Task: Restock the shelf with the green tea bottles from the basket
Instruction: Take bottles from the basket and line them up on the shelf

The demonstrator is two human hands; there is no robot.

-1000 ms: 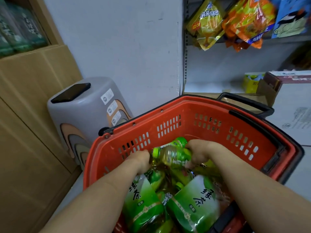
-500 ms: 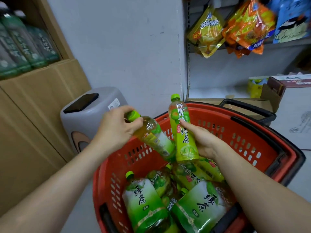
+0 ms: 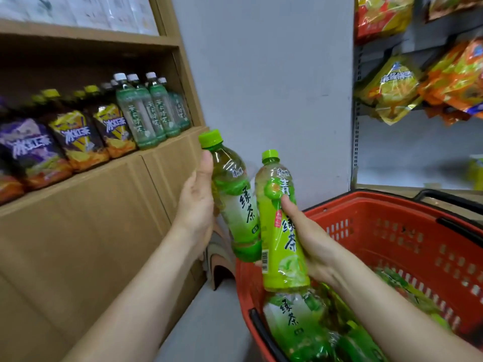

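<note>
Both hands are loaded: the left hand [image 3: 194, 202] wraps a green tea bottle [image 3: 234, 202] from behind, thumb laid up along its shoulder, while the right hand [image 3: 311, 239] grips a second, brighter-labelled green tea bottle [image 3: 281, 231] around its lower half, thumb pressed on the label. The two bottles are held up side by side, apparently touching, above the near-left corner of the red basket [image 3: 392, 231], caps up and leaning slightly left toward the wooden shelf [image 3: 104, 176].

More green tea bottles [image 3: 298, 320] lie heaped in the basket's near end — the job looks barely begun.

On the shelf, white-capped bottles [image 3: 151, 111] crowd the right end, hard against the upright, with dark iced-tea bottles [image 3: 75, 137] ranked to their left along the front edge. No open gap shows from this angle, and that seems the main hazard: a bottle pushed in could topple the front row off the edge. Carrying two at once adds risk — smooth plastic, one-handed grips, and bottles knocking together could let one slip to the floor [image 3: 209, 322].
</note>
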